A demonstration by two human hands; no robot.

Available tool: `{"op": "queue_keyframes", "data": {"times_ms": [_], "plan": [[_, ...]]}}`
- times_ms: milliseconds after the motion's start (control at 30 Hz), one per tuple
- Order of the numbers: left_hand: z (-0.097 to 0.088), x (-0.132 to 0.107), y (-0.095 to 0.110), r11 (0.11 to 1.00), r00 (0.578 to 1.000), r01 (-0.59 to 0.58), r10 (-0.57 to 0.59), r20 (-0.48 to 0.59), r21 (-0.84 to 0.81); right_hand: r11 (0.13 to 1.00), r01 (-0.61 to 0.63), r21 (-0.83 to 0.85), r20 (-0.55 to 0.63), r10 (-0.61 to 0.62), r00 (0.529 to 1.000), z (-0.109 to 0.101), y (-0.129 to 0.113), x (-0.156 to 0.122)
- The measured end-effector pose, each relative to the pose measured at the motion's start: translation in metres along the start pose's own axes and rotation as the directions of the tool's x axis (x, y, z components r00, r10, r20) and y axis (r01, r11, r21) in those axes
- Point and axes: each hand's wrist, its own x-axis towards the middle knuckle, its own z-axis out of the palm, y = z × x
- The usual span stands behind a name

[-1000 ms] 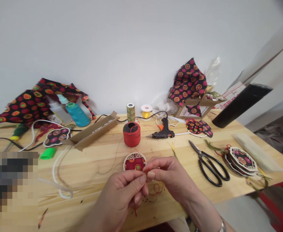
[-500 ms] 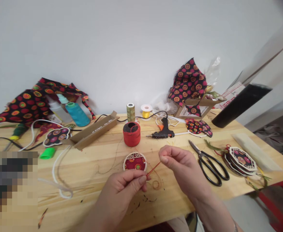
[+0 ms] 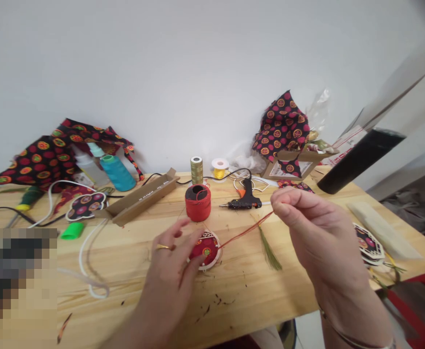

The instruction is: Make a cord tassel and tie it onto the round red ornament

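My left hand (image 3: 174, 271) rests on the table with its fingers pressed on a round red fabric ornament with a white fretwork rim (image 3: 207, 249), holding it at its left edge. My right hand (image 3: 314, 228) is raised to the right, fingers pinched on a red cord (image 3: 243, 232) that runs taut from the ornament up to the pinch. A green tassel (image 3: 268, 249) lies on the wood just under the cord. A red thread spool (image 3: 197, 202) stands behind the ornament.
On the wooden table (image 3: 135, 252) lie a black glue gun (image 3: 246, 196), a brown cardboard tray (image 3: 141, 196), a gold spool (image 3: 196, 169), a yellow spool (image 3: 219, 167), a teal thread cone (image 3: 117, 172), patterned fabric (image 3: 52, 150), a fabric-filled box (image 3: 288, 140) and octagonal ornaments (image 3: 368, 242).
My right hand has moved up and to the right, pulling the red cord out long and taut. My left hand has moved from pinching the cord to holding down the round ornament.
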Motion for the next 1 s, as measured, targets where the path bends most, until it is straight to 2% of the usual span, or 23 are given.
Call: {"op": "queue_keyframes", "data": {"times_ms": [33, 67, 100, 133, 167, 200, 233, 267, 300, 333, 367, 467, 533, 600, 667, 700, 733, 767, 833, 933, 1000], "plan": [[-0.004, 0.0, 0.004, 1.0, 0.997, 0.027, -0.026, -0.074, 0.006, 0.999, 0.02, -0.034, 0.007, -0.02, 1.0, 0.001, 0.0, 0.002], [-0.009, 0.0, 0.009, 0.996, 0.994, 0.076, -0.079, -0.08, -0.041, 0.996, 0.044, -0.082, 0.017, -0.043, 0.999, 0.003, 0.0, 0.004], [-0.014, 0.0, 0.015, 0.978, 0.985, 0.165, -0.17, -0.034, -0.129, 0.987, 0.073, -0.14, 0.031, -0.07, 0.997, 0.005, 0.0, 0.006], [-0.019, 0.0, 0.023, 0.923, 0.951, 0.31, -0.299, 0.082, -0.229, 0.974, 0.109, -0.201, 0.05, -0.101, 0.994, 0.008, -0.001, 0.007], [-0.024, -0.001, 0.031, 0.806, 0.858, 0.508, -0.443, 0.26, -0.303, 0.955, 0.15, -0.257, 0.074, -0.135, 0.988, 0.011, -0.001, 0.007], [-0.027, -0.001, 0.039, 0.637, 0.71, 0.691, -0.513, 0.482, -0.341, 0.933, 0.196, -0.303, 0.104, -0.172, 0.98, 0.015, -0.002, 0.005], [-0.029, 0.0, 0.046, 0.469, 0.567, 0.811, -0.481, 0.669, -0.35, 0.909, 0.246, -0.336, 0.141, -0.21, 0.967, 0.019, -0.004, 0.003], [-0.031, 0.0, 0.051, 0.335, 0.476, 0.874, -0.432, 0.766, -0.353, 0.885, 0.298, -0.358, 0.182, -0.247, 0.952, 0.023, -0.006, 0.0], [-0.031, 0.001, 0.055, 0.225, 0.416, 0.908, -0.383, 0.825, -0.353, 0.86, 0.348, -0.374, 0.23, -0.277, 0.933, 0.026, -0.008, -0.004], [-0.031, 0.002, 0.058, 0.14, 0.381, 0.925, -0.342, 0.859, -0.354, 0.834, 0.396, -0.384, 0.28, -0.303, 0.911, 0.029, -0.009, -0.009], [-0.03, 0.003, 0.059, 0.075, 0.365, 0.93, -0.324, 0.873, -0.361, 0.808, 0.443, -0.388, 0.33, -0.327, 0.885, 0.031, -0.011, -0.015], [-0.025, 0.003, 0.055, -0.052, 0.351, 0.92, -0.334, 0.875, -0.389, 0.718, 0.564, -0.408, 0.445, -0.383, 0.81, 0.033, -0.011, -0.032], [-0.02, 0.001, 0.05, -0.113, 0.359, 0.901, -0.349, 0.866, -0.419, 0.671, 0.604, -0.43, 0.473, -0.403, 0.784, 0.033, -0.007, -0.044], [-0.016, -0.001, 0.045, -0.147, 0.364, 0.89, -0.346, 0.865, -0.433, 0.656, 0.597, -0.461, 0.471, -0.389, 0.792, 0.034, 0.003, -0.055], [-0.014, -0.003, 0.041, -0.156, 0.359, 0.89, -0.342, 0.868, -0.429, 0.66, 0.568, -0.491, 0.408, -0.402, 0.82, 0.036, 0.017, -0.066], [-0.013, -0.003, 0.039, -0.151, 0.358, 0.891, -0.348, 0.866, -0.429, 0.662, 0.558, -0.501, 0.324, -0.455, 0.83, 0.038, 0.026, -0.071], [-0.013, -0.002, 0.038, -0.14, 0.359, 0.892, -0.363, 0.86, -0.431, 0.659, 0.552, -0.511, 0.29, -0.472, 0.832, 0.039, 0.034, -0.076], [-0.013, -0.001, 0.037, -0.123, 0.365, 0.89, -0.383, 0.849, -0.439, 0.65, 0.558, -0.516, 0.302, -0.472, 0.828, 0.04, 0.042, -0.08], [-0.013, 0.001, 0.034, -0.07, 0.397, 0.881, -0.431, 0.81, -0.469, 0.653, 0.582, -0.485, 0.405, -0.421, 0.811, 0.041, 0.056, -0.088], [-0.012, 0.003, 0.028, 0.049, 0.469, 0.853, -0.51, 0.721, -0.52, 0.775, 0.509, -0.376, 0.542, -0.262, 0.799, 0.04, 0.071, -0.096], [-0.011, 0.003, 0.023, 0.147, 0.525, 0.824, -0.56, 0.64, -0.547, 0.884, 0.337, -0.323, 0.636, -0.061, 0.769, 0.039, 0.079, -0.1]]}}
